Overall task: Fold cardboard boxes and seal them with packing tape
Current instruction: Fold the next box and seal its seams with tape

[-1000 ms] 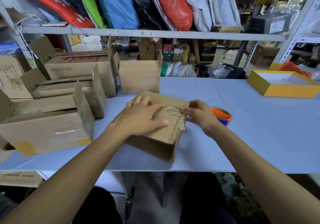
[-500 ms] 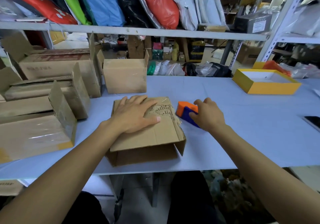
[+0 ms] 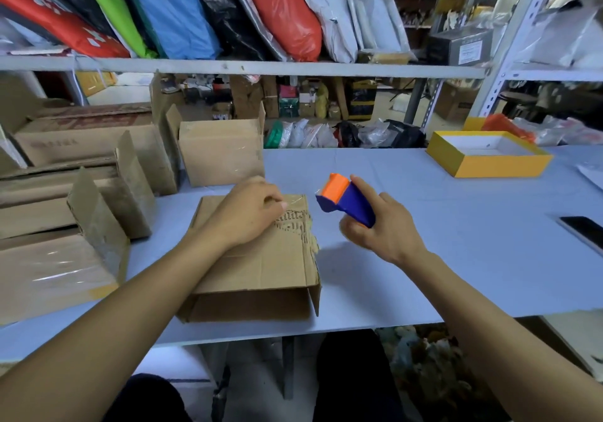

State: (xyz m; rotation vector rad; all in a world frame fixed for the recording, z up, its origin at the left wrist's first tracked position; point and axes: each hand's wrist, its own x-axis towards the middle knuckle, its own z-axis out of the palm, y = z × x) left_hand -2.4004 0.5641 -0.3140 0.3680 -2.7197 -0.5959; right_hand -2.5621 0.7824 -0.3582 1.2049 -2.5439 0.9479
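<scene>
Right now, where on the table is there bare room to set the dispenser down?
The widest bare patch lies right of the box, between the right hand, the yellow tray and the phone. A strip along the table front edge is also free. The left side is crowded with finished boxes.

— what's under my left hand (image 3: 246,214)?
— the brown cardboard box (image 3: 257,265), lying flat near the table's front edge, its top flaps closed. the top face is torn along the right side, corrugation showing, and a strip of clear tape (image 3: 293,200) shines at its far edge. the near side gapes open at the right corner.
— and the tape dispenser (image 3: 346,201)?
— blue body, orange head, lifted off the table in my right hand (image 3: 381,230), just right of the box, head tilted left toward it.
</scene>
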